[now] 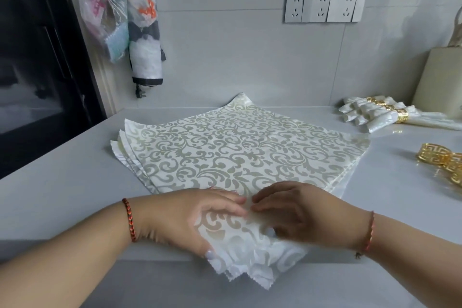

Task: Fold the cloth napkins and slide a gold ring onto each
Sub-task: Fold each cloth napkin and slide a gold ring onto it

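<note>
While ringed napkins [390, 114] wait right of the stack [240, 147], my left hand [192, 215] and right hand [300, 215] pinch its top napkin's [250, 257] near corner; loose rings [442, 160] remain.

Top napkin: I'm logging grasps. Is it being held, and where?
Yes. Both the left hand and right hand pinch the top napkin at its near corner, which overhangs the counter edge.
</note>
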